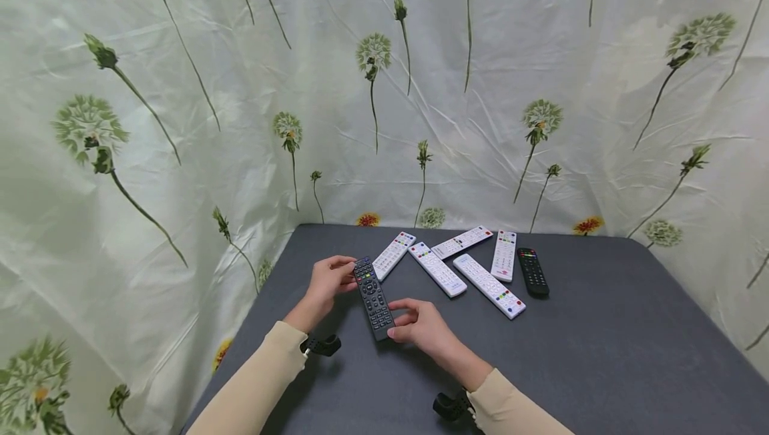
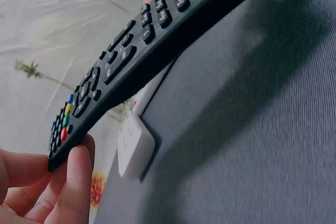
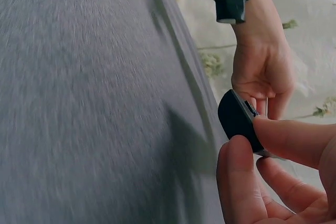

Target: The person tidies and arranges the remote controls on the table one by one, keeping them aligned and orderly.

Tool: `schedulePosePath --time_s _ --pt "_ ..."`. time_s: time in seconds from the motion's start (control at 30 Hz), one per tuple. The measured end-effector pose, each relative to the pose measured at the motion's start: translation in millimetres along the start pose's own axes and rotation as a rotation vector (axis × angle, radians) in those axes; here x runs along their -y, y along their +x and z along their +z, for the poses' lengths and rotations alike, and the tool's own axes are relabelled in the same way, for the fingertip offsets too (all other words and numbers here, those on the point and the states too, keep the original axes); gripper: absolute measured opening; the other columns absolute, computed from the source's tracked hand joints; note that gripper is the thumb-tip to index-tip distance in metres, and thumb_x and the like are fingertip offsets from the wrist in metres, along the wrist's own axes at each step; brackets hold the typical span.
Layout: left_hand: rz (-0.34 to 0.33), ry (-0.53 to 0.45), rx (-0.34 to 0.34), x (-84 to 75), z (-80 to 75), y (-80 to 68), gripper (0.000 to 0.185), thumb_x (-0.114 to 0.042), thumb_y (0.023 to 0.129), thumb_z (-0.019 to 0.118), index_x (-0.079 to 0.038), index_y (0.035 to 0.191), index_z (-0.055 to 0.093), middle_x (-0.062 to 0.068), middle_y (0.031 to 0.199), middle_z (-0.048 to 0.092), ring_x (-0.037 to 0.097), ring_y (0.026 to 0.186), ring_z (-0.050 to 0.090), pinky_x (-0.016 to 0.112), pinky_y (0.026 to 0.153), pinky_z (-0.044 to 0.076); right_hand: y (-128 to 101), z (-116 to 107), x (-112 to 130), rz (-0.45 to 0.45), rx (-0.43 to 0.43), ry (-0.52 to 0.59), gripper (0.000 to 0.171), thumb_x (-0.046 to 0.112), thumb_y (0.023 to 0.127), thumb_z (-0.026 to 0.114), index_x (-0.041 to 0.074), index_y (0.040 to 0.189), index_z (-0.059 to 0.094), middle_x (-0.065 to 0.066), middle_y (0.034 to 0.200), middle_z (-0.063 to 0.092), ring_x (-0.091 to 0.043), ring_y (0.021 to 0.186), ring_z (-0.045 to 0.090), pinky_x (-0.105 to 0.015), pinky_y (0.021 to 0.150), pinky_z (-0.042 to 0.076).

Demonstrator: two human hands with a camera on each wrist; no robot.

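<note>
A black remote control (image 1: 374, 298) is held between both hands above the table, its buttons facing up and its far end tilted left. My left hand (image 1: 328, 283) pinches the far end, near the coloured buttons, with thumb and fingers, as the left wrist view shows (image 2: 52, 187). At the near end, my right hand (image 1: 423, 328) grips the remote's lower edge; in the right wrist view its thumb and fingers (image 3: 241, 166) close round the black end (image 3: 239, 119). A shadow of the remote falls on the table below it.
On the dark grey table (image 1: 577, 355), several white remotes lie behind the hands, among them one (image 1: 437, 269) at the middle and one (image 1: 489, 286) farther right. Another black remote (image 1: 532, 271) lies at their right end. A flowered curtain (image 1: 336, 121) hangs behind the table.
</note>
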State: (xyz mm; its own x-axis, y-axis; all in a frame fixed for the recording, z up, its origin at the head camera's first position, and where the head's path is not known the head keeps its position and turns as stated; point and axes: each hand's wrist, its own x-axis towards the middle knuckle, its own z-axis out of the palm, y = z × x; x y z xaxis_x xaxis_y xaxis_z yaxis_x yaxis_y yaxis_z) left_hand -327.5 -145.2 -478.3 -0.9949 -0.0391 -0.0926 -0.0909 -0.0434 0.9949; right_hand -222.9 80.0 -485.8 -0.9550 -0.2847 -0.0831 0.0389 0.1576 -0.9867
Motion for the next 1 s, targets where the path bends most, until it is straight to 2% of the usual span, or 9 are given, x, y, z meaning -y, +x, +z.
schedulePosePath --time_s 0.23,0.4,0.57,0.77,1.0 --pt "-0.052 0.03 -0.012 2.5 -12.2 6.1 0.019 -0.004 0.098 0.065 0.002 0.114 0.072 0.014 0.093 0.07 0.018 0.07 0.069 0.038 0.07 0.062 9.8 17.2 -8.5 -0.013 -0.003 -0.099 0.051 0.002 0.081 0.081 0.005 0.13 0.065 -0.009 0.091 0.069 -0.019 0.079 0.065 -0.032 0.067 0.055" --pt "-0.052 0.076 -0.002 6.4 -23.6 9.3 0.02 -0.005 0.098 0.065 0.003 0.115 0.072 0.016 0.096 0.07 0.019 0.07 0.07 0.04 0.071 0.062 14.9 32.1 -11.1 -0.05 -0.027 -0.197 0.053 -0.001 0.078 0.082 0.007 0.128 0.066 -0.008 0.087 0.069 -0.017 0.073 0.063 -0.03 0.059 0.05" --pt "-0.053 0.134 0.014 9.2 -31.6 14.2 0.02 -0.007 0.099 0.065 0.003 0.115 0.072 0.019 0.1 0.069 0.018 0.07 0.069 0.036 0.068 0.062 17.3 40.3 -8.8 -0.068 -0.037 -0.222 0.056 -0.003 0.075 0.083 0.006 0.127 0.066 -0.007 0.084 0.071 -0.015 0.068 0.063 -0.028 0.055 0.049" --pt "-0.062 0.15 0.045 11.1 -36.8 22.2 0.023 -0.01 0.1 0.064 0.003 0.117 0.071 0.022 0.105 0.069 0.018 0.073 0.07 0.035 0.069 0.062 21.8 45.7 -6.5 -0.057 -0.043 -0.262 0.057 -0.002 0.073 0.085 0.006 0.127 0.066 -0.003 0.08 0.07 -0.013 0.063 0.062 -0.028 0.05 0.051" --pt "-0.088 0.215 0.039 18.4 -51.5 26.1 0.023 -0.008 0.101 0.062 0.005 0.118 0.069 0.018 0.1 0.069 0.015 0.071 0.067 0.03 0.064 0.06 24.3 64.5 -8.5 -0.111 -0.065 -0.362 0.06 0.001 0.07 0.088 0.004 0.127 0.068 0.008 0.071 0.067 -0.005 0.062 0.059 -0.025 0.058 0.05"
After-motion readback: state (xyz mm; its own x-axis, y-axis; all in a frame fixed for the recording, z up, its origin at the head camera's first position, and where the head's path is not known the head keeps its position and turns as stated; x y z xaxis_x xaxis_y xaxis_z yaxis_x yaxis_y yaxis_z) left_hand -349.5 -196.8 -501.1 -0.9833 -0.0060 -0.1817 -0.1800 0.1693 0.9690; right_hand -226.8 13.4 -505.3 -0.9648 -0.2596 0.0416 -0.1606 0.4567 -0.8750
